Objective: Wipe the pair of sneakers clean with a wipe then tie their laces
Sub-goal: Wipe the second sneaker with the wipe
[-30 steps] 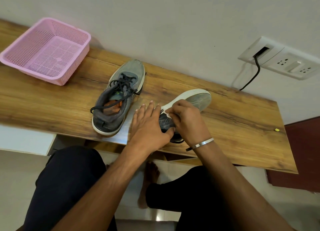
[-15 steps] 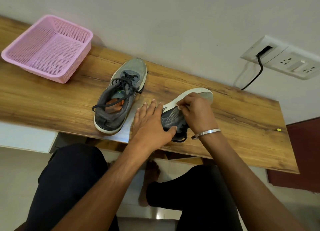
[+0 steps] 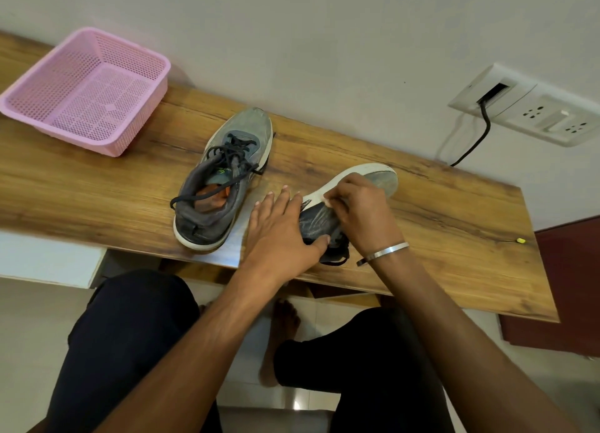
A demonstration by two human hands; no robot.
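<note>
Since a second ago, right hand (image 3: 360, 213) has slid from the shoe's middle toward the white sole edge; left hand unchanged, camera shifted slightly.

Right hand: fingers curled, pinching a small white wipe (image 3: 325, 201) against the sole rim of the tipped sneaker (image 3: 378, 180). Only a scrap of wipe shows past the fingertips. Silver bangle (image 3: 383, 253) on that wrist.

Left hand (image 3: 280, 229): fingers straight and spread over the near side of the shoe, thumb hooked over the dark upper at the heel end, steadying it. Not clenched.

Tipped sneaker lies on its side near the front edge of the wooden shelf (image 3: 454, 225), white sole facing away toward the wall, grey toe pointing right and back. A loop of black lace pokes out below the thumb.

Second sneaker (image 3: 224, 179) stands upright just left of the hands, toe toward the wall, apart from the first. Black laces loose, one end trailing over the collar.

Pink basket (image 3: 130, 130) at far left of the shelf, well apart from the shoes. Wall socket plate (image 3: 532, 114) upper right, black cable (image 3: 477, 140) dropping from it. Small yellow object (image 3: 520, 240) near the shelf's right end. Person's dark-clad knees below.
</note>
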